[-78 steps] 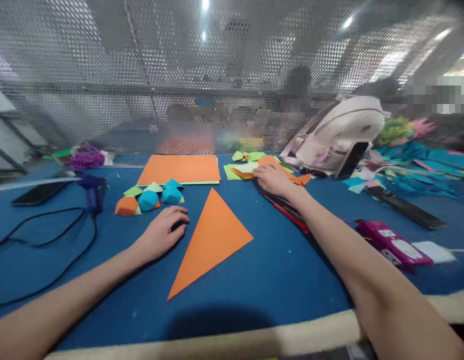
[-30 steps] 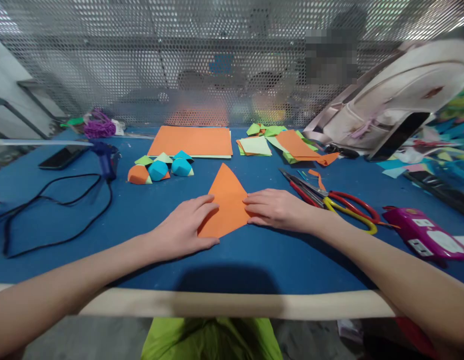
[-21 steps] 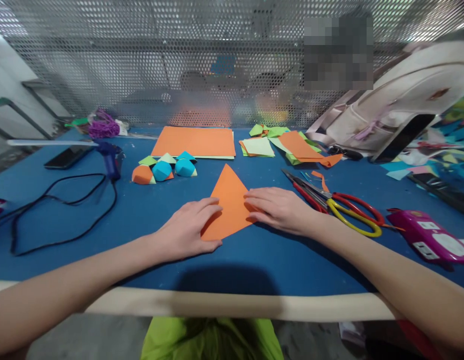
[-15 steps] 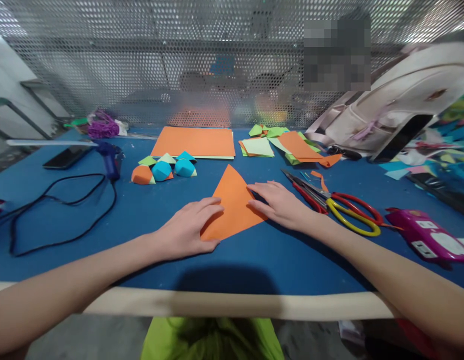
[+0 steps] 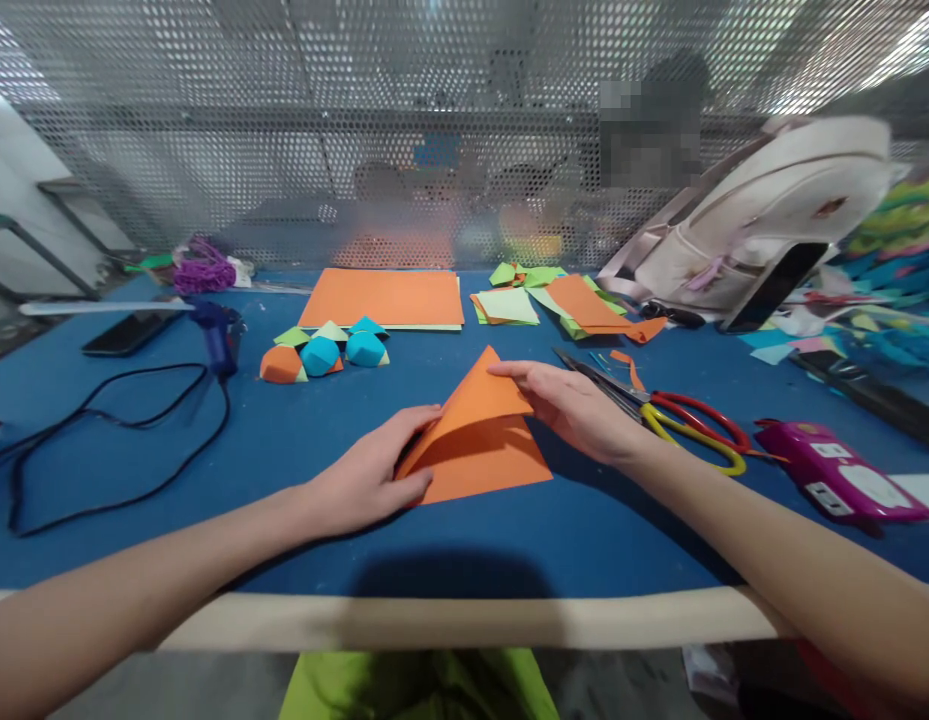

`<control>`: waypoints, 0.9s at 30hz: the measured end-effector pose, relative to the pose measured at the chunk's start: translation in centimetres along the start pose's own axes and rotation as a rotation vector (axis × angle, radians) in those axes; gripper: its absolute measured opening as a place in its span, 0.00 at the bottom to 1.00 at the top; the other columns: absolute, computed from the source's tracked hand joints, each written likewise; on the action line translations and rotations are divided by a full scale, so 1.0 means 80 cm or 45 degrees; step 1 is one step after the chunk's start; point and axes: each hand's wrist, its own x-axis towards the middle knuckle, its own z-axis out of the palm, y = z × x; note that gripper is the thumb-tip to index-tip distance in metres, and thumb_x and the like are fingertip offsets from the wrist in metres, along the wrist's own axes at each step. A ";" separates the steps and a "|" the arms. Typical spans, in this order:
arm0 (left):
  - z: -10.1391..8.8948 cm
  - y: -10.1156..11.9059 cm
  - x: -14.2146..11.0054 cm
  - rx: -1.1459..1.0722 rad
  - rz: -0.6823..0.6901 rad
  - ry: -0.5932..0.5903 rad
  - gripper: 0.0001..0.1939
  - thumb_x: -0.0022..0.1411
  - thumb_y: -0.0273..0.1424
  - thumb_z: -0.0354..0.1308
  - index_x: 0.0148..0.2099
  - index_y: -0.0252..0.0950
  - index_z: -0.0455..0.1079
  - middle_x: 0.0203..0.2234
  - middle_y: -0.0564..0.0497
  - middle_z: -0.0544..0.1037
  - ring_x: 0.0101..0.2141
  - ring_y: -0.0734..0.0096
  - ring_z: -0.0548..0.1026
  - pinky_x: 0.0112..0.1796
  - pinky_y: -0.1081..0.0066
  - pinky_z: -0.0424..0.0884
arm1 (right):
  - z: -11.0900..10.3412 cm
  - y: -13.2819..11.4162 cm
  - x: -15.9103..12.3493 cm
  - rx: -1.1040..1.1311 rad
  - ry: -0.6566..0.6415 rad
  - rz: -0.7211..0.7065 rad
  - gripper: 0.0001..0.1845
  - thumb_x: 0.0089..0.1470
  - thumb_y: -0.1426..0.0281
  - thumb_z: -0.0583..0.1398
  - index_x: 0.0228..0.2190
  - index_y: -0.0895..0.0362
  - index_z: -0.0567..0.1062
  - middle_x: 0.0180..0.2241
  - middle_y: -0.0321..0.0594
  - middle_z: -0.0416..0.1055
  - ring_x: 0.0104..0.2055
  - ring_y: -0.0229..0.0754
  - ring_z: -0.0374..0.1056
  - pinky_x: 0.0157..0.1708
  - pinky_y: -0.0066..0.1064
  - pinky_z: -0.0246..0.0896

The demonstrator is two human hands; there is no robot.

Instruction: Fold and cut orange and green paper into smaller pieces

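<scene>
An orange sheet of paper [image 5: 486, 472] lies folded on the blue table, with its upper layer raised and curved so that a gap shows beneath it. My left hand [image 5: 374, 460] grips the sheet's left corner between thumb and fingers. At the upper right, my right hand [image 5: 573, 405] holds the edge of the raised layer; its thumb is partly hidden behind the paper. Just right of that hand lie the red-handled scissors [image 5: 700, 415] and a yellow-handled pair [image 5: 681, 440], overlapping.
Small folded paper pieces [image 5: 321, 354] sit at the left. Behind are a stack of orange sheets [image 5: 385, 298] and paper offcuts [image 5: 584, 300]. A glue gun [image 5: 216, 335] with a looped cord stands left. Right are a magenta case [image 5: 839, 465], a phone [image 5: 779, 285] and a backpack [image 5: 756, 220].
The orange sheet lay flat as a triangle; now its upper layer is lifted off the lower one. My right hand has raised that edge, while my left hand stays at the left corner.
</scene>
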 end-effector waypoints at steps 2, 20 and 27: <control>-0.001 0.003 0.002 -0.146 -0.144 0.085 0.22 0.63 0.36 0.50 0.58 0.38 0.66 0.52 0.46 0.75 0.53 0.56 0.73 0.55 0.60 0.67 | 0.002 0.000 -0.001 0.104 -0.029 -0.072 0.33 0.57 0.48 0.55 0.59 0.49 0.66 0.53 0.45 0.72 0.53 0.47 0.70 0.50 0.44 0.68; 0.003 -0.002 0.023 -1.255 -0.691 0.518 0.24 0.48 0.35 0.64 0.49 0.38 0.68 0.44 0.46 0.80 0.40 0.56 0.80 0.40 0.59 0.77 | 0.004 0.020 0.009 0.162 0.213 0.297 0.40 0.48 0.73 0.61 0.61 0.52 0.55 0.42 0.43 0.79 0.37 0.47 0.78 0.37 0.42 0.75; -0.021 -0.021 0.027 -1.011 -0.643 0.689 0.26 0.45 0.36 0.69 0.45 0.35 0.66 0.34 0.50 0.80 0.34 0.64 0.79 0.38 0.64 0.75 | 0.001 0.036 0.000 -0.298 0.090 0.033 0.32 0.50 0.68 0.60 0.57 0.52 0.67 0.28 0.34 0.74 0.29 0.42 0.73 0.27 0.33 0.70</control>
